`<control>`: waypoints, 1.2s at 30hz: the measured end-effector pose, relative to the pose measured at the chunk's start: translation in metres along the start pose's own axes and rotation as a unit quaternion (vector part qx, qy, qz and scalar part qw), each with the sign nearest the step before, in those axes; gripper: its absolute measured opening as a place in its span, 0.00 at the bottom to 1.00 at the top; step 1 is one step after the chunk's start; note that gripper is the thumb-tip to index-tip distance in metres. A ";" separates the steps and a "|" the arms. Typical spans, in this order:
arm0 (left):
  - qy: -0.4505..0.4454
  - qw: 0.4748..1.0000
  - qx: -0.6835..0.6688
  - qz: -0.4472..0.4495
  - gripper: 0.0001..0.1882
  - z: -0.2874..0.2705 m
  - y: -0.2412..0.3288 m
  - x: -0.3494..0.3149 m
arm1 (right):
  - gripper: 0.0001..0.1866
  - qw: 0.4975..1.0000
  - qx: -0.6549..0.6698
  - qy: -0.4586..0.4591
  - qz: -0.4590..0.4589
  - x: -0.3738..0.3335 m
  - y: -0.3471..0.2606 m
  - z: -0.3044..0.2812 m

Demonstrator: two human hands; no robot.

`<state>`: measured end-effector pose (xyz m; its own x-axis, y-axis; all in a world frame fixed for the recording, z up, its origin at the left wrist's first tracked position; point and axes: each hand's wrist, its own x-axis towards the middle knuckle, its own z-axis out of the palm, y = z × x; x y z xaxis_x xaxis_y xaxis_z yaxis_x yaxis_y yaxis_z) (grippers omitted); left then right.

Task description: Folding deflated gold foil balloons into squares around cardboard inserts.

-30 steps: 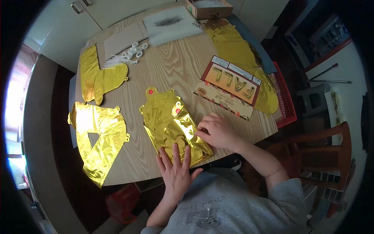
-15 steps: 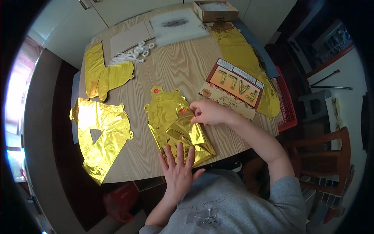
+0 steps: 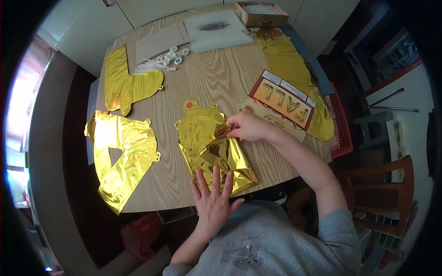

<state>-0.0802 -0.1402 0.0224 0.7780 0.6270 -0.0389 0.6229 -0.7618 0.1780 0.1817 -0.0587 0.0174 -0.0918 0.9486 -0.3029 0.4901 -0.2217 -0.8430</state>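
Note:
Flat in front of me lies a folded gold foil balloon [image 3: 202, 122], deflated, with small tabs along its edge and a red round sticker on the top tab. My left hand [image 3: 214, 201] rests on its near end, fingers spread and pressing down. At its right edge my right hand [image 3: 247, 127] pinches a foil corner that bears another red sticker. To the left are two more flat gold foil balloons, an L-shaped one [image 3: 122, 85] and, nearer, an A-shaped one [image 3: 133, 138] with a triangular hole.
A printed balloon package [image 3: 283, 101] lies right of my hand, beside another gold foil balloon [image 3: 276, 53]. White ribbon rolls [image 3: 173, 56] and straws [image 3: 149, 66] sit farther back, before a clear plastic bag [image 3: 216, 31] and cardboard box [image 3: 262, 16]. A red basket [image 3: 341, 124] stands off the right edge.
My right hand has shifted slightly, turning up the pinched foil corner with its sticker. My left hand stays pressed on the foil. The whole view has shifted a little.

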 end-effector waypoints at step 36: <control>0.017 1.000 -0.009 -0.004 0.47 0.003 -0.001 -0.001 | 0.40 0.901 -0.334 0.068 -0.268 -0.064 0.017 0.013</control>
<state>-0.0814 -0.1406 0.0189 0.7690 0.6392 -0.0066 0.6279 -0.7534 0.1952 0.1846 -0.1266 0.0166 -0.3865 0.9076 0.1641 0.8233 0.4197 -0.3820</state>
